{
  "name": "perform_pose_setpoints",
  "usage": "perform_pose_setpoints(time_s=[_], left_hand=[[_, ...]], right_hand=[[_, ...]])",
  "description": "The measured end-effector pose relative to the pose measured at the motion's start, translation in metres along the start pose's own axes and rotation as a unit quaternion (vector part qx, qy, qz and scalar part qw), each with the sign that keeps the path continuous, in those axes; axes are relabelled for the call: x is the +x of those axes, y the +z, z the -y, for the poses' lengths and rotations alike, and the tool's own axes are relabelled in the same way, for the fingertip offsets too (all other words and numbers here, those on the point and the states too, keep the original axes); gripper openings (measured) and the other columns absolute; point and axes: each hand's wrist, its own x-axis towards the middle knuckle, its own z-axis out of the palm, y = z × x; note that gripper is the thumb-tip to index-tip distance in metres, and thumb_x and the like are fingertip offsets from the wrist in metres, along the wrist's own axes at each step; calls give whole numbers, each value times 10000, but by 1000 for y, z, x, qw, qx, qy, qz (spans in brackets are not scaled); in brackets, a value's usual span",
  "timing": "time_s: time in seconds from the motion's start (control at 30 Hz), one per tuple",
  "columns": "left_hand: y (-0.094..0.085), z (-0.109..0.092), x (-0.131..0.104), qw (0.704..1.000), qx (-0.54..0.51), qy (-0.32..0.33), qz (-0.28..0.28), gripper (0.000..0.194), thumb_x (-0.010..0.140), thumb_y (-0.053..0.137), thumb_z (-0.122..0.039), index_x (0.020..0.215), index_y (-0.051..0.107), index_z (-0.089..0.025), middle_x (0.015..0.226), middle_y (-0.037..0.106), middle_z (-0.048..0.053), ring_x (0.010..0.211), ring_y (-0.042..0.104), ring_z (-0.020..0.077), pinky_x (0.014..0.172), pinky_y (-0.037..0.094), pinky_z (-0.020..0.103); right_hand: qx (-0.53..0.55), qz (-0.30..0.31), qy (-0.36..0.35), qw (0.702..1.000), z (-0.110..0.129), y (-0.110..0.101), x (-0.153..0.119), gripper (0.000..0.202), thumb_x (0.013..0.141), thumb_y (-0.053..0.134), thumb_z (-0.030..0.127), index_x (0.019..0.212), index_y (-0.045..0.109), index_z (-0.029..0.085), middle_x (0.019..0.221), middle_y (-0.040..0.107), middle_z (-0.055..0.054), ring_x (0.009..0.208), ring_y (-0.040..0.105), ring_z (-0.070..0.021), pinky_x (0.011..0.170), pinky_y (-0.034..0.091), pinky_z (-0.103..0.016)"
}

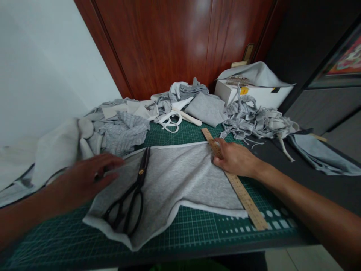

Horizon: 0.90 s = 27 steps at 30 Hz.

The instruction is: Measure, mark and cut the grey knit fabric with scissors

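A grey fabric piece (175,177) with pale edges lies spread on the green cutting mat (194,224). Black scissors (139,180) rest on its left part, blades pointing away. Along the fabric's right edge lies a wooden ruler (244,195), set at a slant. My right hand (235,158) grips the ruler near its far end, thumb and fingers on either side. My left hand (90,175), a little blurred, hovers over the fabric's left edge beside the scissors, its fingers apart and nothing between them.
Grey and white fabric heaps (121,131) line the mat's back and left. White-handled scissors (172,120) lie at the back middle. A white box (254,94) stands back right, behind tangled scraps (262,120). Folded grey cloth (324,152) lies at the far right.
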Motion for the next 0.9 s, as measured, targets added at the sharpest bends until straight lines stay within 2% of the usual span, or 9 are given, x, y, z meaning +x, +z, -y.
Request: perform_pose_setpoints(time_s=[0.1,0.2,0.4,0.6,0.67,0.73,0.77,0.8,0.9], left_hand=[[-1,0,51,999,13,39,0,355,1019,452,-428,1236,618,-202,1164,681,37,1057,648,225,998,527,390],[14,6,78,997,42,62,15,345,1070,339,-380,1031,620,-184,1030,632,41,1015,625,226,983,520,388],[35,24,94,998,45,44,-14,377,1077,287,-368,896,580,-216,941,603,21,963,604,236,976,517,425],[24,30,110,994,106,33,-16,397,1077,256,-328,921,591,-183,939,587,24,958,602,223,944,527,402],[14,14,113,991,123,36,-40,284,1036,361,-316,992,593,-157,987,596,42,986,600,237,964,522,429],[5,-18,107,985,113,70,-109,233,996,460,-312,1095,580,-139,1118,607,84,1131,572,279,1041,477,481],[2,-40,101,983,91,91,-131,231,998,478,-325,1113,575,-149,1124,610,89,1125,575,279,1034,477,478],[2,-64,94,983,57,134,-114,248,989,528,-370,1125,570,-166,1109,620,83,1056,596,268,973,502,450],[13,-129,67,963,-5,265,55,319,896,696,-478,1060,588,-226,1060,647,72,935,620,281,777,513,413]], right_hand=[[-2,-5,9,1000,-2,2,4,667,932,538,407,1471,432,29,1052,784,-226,962,764,-372,755,510,-387],[-8,-7,14,1000,-2,1,9,587,931,530,410,1401,512,58,1037,788,-217,956,767,-366,773,524,-391],[-20,-11,35,999,1,-1,22,456,943,529,389,1280,595,88,1023,787,-230,920,769,-368,748,527,-401],[-20,-15,27,999,0,-3,37,462,942,516,369,1277,601,62,1041,782,-249,933,765,-370,750,533,-399],[-18,-18,19,999,-2,-3,38,463,938,514,367,1278,604,65,1044,786,-240,946,763,-364,765,535,-396],[-16,-22,12,1000,-3,-3,39,452,935,519,364,1276,611,81,1041,793,-220,952,763,-353,773,535,-386],[-14,-25,11,1000,-3,-3,39,444,935,522,362,1273,614,89,1038,795,-211,953,763,-348,776,535,-382],[-12,-28,12,999,-4,-2,39,436,934,526,358,1269,618,96,1034,797,-204,952,764,-344,778,534,-378],[-2,-37,25,999,-7,0,42,412,931,536,358,1230,639,94,1031,796,-209,949,764,-341,788,535,-375]])
